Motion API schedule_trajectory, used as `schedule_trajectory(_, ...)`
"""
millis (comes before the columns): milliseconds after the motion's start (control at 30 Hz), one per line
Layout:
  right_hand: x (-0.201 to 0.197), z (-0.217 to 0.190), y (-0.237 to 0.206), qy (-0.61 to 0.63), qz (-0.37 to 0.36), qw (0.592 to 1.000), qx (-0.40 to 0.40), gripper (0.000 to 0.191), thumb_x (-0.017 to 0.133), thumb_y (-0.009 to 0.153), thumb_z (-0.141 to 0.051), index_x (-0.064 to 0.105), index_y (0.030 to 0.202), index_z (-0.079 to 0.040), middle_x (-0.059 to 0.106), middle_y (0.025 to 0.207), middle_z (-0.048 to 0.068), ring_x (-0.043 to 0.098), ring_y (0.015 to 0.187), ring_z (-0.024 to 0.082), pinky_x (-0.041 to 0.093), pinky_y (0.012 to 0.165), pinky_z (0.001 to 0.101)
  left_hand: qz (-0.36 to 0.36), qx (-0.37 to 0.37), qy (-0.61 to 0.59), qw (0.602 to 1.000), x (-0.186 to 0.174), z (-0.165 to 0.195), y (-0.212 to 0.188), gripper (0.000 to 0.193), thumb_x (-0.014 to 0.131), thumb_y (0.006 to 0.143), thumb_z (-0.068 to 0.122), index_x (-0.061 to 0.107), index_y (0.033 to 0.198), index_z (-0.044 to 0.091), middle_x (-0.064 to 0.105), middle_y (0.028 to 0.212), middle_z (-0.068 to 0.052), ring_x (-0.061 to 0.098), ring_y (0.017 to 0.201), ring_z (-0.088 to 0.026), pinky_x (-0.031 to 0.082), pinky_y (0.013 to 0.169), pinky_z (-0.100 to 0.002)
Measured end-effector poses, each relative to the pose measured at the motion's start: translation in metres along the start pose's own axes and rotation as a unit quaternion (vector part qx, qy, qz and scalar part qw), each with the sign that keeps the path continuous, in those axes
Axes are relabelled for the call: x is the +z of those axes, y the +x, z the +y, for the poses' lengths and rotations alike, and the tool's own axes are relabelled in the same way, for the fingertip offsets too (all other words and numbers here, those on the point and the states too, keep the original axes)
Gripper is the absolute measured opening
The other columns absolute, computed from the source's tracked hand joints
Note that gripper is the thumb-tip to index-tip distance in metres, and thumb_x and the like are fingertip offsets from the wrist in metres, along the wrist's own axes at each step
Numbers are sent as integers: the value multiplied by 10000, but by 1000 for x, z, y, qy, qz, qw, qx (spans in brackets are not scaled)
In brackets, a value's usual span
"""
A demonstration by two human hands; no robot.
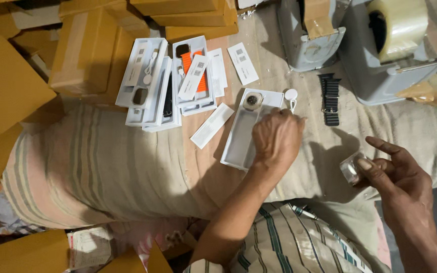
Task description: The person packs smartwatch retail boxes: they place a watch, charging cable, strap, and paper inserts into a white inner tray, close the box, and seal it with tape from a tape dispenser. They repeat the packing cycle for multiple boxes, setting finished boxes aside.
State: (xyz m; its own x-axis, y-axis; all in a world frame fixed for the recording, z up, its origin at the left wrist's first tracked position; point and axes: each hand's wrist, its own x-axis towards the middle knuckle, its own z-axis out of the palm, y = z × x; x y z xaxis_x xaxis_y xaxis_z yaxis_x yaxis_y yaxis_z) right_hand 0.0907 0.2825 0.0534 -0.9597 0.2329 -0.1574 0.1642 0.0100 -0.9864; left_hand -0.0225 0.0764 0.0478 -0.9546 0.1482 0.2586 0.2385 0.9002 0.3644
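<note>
My left hand (277, 136) hovers over a long white tray (238, 139), fingers curled down at its right edge. A round watch body (253, 100) sits in the tray's far end. Whether the hand grips anything is hidden by its back. My right hand (390, 169) holds a small piece of clear plastic wrap (351, 169) between thumb and fingers, index finger stretched out. A white charger puck with cable (291, 97) lies just beyond my left hand. A black watch strap (330, 99) lies to its right.
Several open white boxes (150, 83), one with an orange strap (193, 68), lie at the left. White sleeves and paper slips (212, 125) are scattered nearby. Two grey tape dispensers (390, 50) stand at the far right. Brown cartons (89, 48) ring the striped cloth.
</note>
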Motion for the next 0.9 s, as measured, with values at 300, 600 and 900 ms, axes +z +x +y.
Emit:
schedule_trajectory(300,-18,4,-5,28,11,999,-31,523,653,1061,-78,504,1524,116,701,899,137,694,775,207,590,689,362,69,16,-78,994,-13,6,-16,103,726,933,93,728,897,-3,708,869,-181,701,777,-303,575,697,-430)
schedule_trajectory(600,13,-4,-16,-43,13,998,39,500,587,1075,-97,481,1532,79,705,908,175,698,785,232,585,726,401,217,-97,-49,970,-56,-78,-69,136,801,861,124,732,965,71,703,831,-97,679,774,-276,544,720,-430)
schedule_trajectory(900,22,-8,-7,-40,-30,998,-30,513,591,1080,-77,483,1556,82,684,873,165,685,746,230,579,698,388,212,-119,-279,929,-15,-59,-75,125,759,923,93,710,1012,21,728,875,-137,699,721,-177,560,622,-329)
